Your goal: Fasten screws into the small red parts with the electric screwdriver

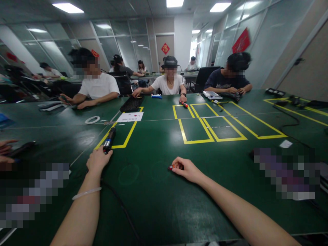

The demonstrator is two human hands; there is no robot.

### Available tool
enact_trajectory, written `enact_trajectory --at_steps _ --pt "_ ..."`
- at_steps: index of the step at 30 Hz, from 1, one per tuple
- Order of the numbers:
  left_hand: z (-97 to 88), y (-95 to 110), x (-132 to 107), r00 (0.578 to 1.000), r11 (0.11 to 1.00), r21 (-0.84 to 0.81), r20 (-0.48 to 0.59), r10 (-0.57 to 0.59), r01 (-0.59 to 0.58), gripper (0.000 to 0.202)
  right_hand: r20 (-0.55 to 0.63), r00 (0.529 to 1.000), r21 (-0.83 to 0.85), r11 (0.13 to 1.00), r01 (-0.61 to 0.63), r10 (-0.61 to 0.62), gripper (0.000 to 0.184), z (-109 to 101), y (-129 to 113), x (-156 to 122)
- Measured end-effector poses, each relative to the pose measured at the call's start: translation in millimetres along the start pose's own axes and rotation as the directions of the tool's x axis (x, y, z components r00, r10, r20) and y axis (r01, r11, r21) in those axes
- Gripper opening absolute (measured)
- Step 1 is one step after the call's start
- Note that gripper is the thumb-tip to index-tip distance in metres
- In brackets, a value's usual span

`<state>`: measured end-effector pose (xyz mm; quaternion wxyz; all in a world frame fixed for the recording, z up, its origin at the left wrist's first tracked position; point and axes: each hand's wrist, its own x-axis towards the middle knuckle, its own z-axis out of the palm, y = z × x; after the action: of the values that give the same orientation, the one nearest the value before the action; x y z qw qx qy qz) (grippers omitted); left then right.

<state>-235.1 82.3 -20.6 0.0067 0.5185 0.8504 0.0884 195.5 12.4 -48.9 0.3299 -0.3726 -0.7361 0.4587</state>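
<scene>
My left hand (pixel 99 159) is closed around the near end of a black cylindrical tool (pixel 110 136) with a blue and silver band. The tool points away from me, over the near corner of a yellow-taped rectangle (pixel 129 136) on the green table. My right hand (pixel 186 169) is pinched on a small red piece (pixel 170 167) just above or on the tabletop; its kind is too small to make out. A black cable (pixel 120 201) runs from beside my left wrist toward the table's near edge.
More yellow-taped rectangles (pixel 197 140) mark the table. Across it, a person's hand touches a red object (pixel 184 104); a black tray (pixel 132 103), a white sheet (pixel 130 117) and a white ring (pixel 92 120) lie left of centre. Another person's hand (pixel 7 147) is at the left edge.
</scene>
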Motion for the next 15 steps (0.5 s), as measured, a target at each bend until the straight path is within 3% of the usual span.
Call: enact_trajectory --at_steps 8,15 --pt "3.7 16 -12 0.998 0.999 -0.007 -0.030 0.049 -0.049 0.069 0.001 1.000 -0.014 1.000 -0.017 0.017 0.018 -1 -2 1" --pt "7.5 65 -48 0.968 0.968 -0.005 -0.036 0.250 -0.250 0.061 -0.007 1.000 0.013 1.000 -0.012 0.012 0.016 0 -5 0"
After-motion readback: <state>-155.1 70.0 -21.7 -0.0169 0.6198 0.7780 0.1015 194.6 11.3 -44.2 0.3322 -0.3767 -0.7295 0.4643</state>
